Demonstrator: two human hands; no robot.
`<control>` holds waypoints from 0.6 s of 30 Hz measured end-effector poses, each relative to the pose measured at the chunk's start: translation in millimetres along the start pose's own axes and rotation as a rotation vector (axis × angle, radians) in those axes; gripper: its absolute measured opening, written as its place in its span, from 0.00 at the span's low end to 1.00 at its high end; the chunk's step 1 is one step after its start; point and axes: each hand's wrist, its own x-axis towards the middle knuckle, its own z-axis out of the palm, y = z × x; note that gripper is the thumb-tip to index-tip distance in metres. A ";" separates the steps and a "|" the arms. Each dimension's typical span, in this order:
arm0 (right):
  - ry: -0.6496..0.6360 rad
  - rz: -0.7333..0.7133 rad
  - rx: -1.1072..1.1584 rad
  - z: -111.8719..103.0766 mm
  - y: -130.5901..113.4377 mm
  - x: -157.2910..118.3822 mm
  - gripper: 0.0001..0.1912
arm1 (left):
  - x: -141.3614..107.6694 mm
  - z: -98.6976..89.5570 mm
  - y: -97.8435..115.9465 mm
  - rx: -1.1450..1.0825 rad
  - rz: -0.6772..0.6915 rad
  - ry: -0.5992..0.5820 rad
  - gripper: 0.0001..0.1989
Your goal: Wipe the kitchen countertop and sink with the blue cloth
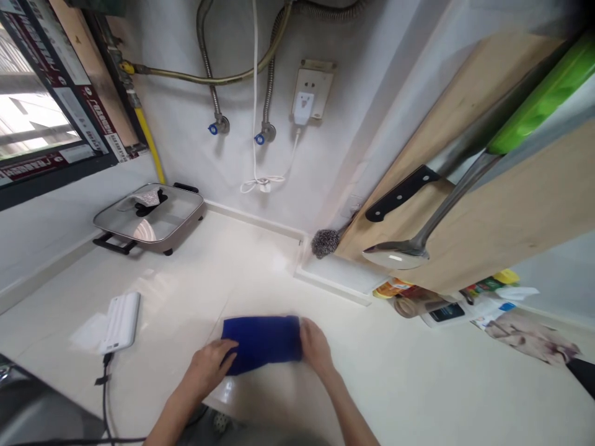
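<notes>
A dark blue folded cloth (264, 342) lies spread as a rectangle at the front of the pale countertop (186, 297). My left hand (208, 370) is at its left end, with fingertips over the edge and the thumb near the lower corner. At the opposite end, my right hand (317, 348) pinches the cloth's right edge, the fingers partly tucked out of sight. Between the two hands the fabric looks mostly flat, its lower edge slightly uneven.
An electric pan with a glass lid (153, 214) stands back left. A white power bank (121, 322) with a black cable lies left. A ladle (446, 204), a knife (402, 193) and a steel scrubber (324, 243) hang right, above bottles (449, 313).
</notes>
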 end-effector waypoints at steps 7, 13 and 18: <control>0.086 -0.303 -0.226 39.8 -7.6 -22.9 0.24 | 34.1 62.4 25.8 0.214 0.302 0.332 0.21; -0.069 -0.561 -0.248 36.6 -5.0 -47.7 0.30 | 48.7 115.6 37.1 0.330 0.211 0.457 0.29; -0.194 -0.589 -0.285 55.4 -35.3 -28.9 0.32 | 39.0 104.9 8.5 0.331 0.193 0.381 0.29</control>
